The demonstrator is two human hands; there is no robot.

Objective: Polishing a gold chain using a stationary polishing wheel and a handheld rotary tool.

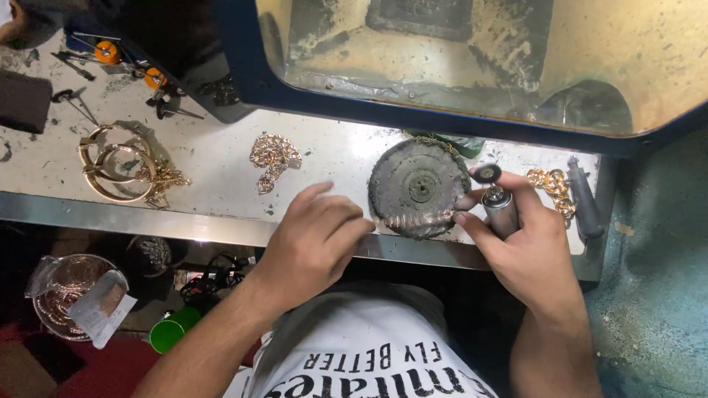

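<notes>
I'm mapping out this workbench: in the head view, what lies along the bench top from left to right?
Gold bangles → loose gold chain → left hand → dark round disc → right hand holding a rotary handpiece → second gold chain → dark handpiece lying flat.

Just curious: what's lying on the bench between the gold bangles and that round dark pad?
A heap of gold chain, apart from the bangles and pad, in the head view.
</notes>
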